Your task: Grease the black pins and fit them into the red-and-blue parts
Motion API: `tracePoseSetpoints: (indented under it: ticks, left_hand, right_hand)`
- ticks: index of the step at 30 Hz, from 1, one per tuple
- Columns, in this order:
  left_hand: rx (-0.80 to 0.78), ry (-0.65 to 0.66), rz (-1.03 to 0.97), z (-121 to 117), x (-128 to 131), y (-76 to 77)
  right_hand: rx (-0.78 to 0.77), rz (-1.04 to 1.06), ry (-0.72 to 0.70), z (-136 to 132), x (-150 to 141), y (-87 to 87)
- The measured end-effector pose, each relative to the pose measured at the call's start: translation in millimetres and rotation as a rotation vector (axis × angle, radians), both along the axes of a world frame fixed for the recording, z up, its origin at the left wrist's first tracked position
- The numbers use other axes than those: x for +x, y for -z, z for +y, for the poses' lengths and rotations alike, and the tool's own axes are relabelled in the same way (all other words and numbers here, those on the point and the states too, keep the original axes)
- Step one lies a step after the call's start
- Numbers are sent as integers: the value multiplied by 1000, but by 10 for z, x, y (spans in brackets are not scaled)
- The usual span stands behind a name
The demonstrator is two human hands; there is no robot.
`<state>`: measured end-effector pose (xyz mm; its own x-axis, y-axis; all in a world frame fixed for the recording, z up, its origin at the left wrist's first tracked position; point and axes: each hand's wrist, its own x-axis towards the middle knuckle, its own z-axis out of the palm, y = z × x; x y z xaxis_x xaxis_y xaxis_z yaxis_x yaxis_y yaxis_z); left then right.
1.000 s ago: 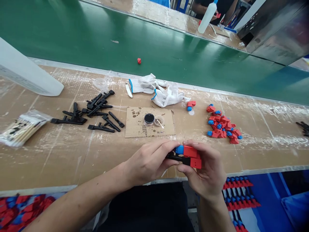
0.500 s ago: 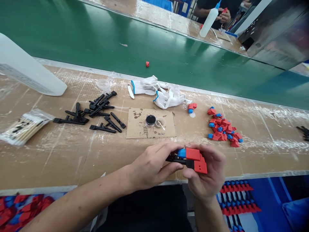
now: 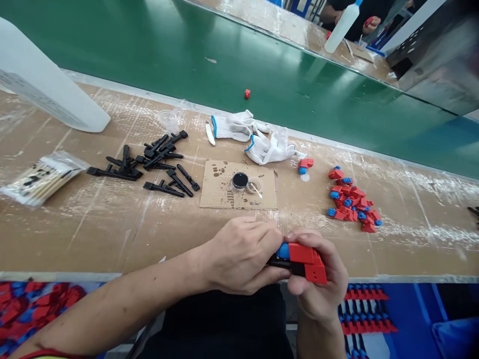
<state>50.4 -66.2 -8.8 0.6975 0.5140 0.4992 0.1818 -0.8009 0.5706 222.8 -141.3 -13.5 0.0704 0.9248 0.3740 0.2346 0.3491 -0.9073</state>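
Observation:
Close to the table's front edge, both hands hold one red-and-blue plastic toy arm (image 3: 302,253) with a black toy gun-like part (image 3: 297,269) against it. My left hand (image 3: 239,257) is closed, its fingers and thumb pressed round the blue fist and the black part, hiding much of both. My right hand (image 3: 327,284) wraps the red end from the right, thumb below and fingers above. Beyond the hands, a cardboard piece (image 3: 209,192) bears a small pot of black paint (image 3: 240,181) and a clear cup (image 3: 258,185) with a cotton swab in it.
Black gun-like parts (image 3: 160,154) lie at left, near bagged cotton swabs (image 3: 45,177) and a large white bottle (image 3: 48,80). White gloves (image 3: 262,144) lie behind the cardboard. Red-and-blue arms (image 3: 354,199) are heaped at right. Bins of parts (image 3: 366,309) stand below; a co-worker (image 3: 352,25) sits across the green belt.
My left fingers have closed further over the blue fist and black part, covering more of them. The held pieces sit slightly lower and to the right in view. The camera has shifted a little.

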Motion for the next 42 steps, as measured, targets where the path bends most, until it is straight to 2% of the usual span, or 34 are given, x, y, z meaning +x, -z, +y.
tracePoseSetpoints:
  ticks: [5,14,18,22,25,30,33,38,42]
  left_hand:
    - [-128,29,-16,-21,29,28]
    - [-149,37,14,-31,40,66]
    - [-107,6,-2,-6,44,57]
    - [-33,-27,-54,6,37,31]
    - [27,-38,-19,2,26,23]
    - [40,-29,-5,-13,12,18]
    - [-9,0,-15,-28,13,31]
    - [-190,46,-41,-71,27,75]
    - [-309,38,75,-60,26,61]
  right_hand:
    - [-39,26,95,-32,-57,18]
    - [-58,46,126,-47,-72,30]
    - [-45,50,95,14,1,36]
    - [-20,-84,116,-8,71,-22]
    - [-46,-175,108,-62,66,-43]
    - [-29,-175,115,-102,-2,-53]
    - [-42,-154,130,-102,-36,-80]
    - [-112,-20,97,-76,-62,-67]
    - [-168,13,95,9,6,-8]
